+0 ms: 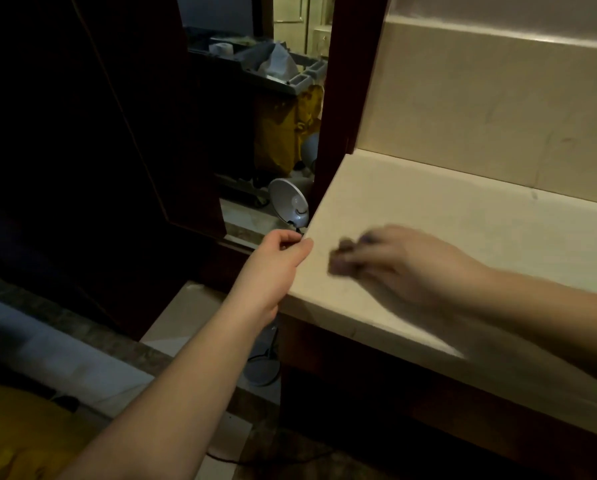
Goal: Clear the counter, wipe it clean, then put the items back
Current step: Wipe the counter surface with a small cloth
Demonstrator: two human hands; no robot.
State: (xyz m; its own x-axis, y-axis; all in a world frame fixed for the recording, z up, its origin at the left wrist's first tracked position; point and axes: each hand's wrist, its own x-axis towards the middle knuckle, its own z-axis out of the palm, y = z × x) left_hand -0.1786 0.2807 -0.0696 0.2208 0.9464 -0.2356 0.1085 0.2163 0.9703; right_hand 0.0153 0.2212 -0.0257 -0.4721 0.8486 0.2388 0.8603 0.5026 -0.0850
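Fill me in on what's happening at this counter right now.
A person is wiping the cream counter. The right hand, blurred with motion, presses a small dark cloth onto the surface near the counter's left end. The left hand sits at the counter's left corner, fingers curled; whether it pinches the black cord there is unclear. A white lamp rests on the floor beside the counter, and a housekeeping cart stands in the doorway behind.
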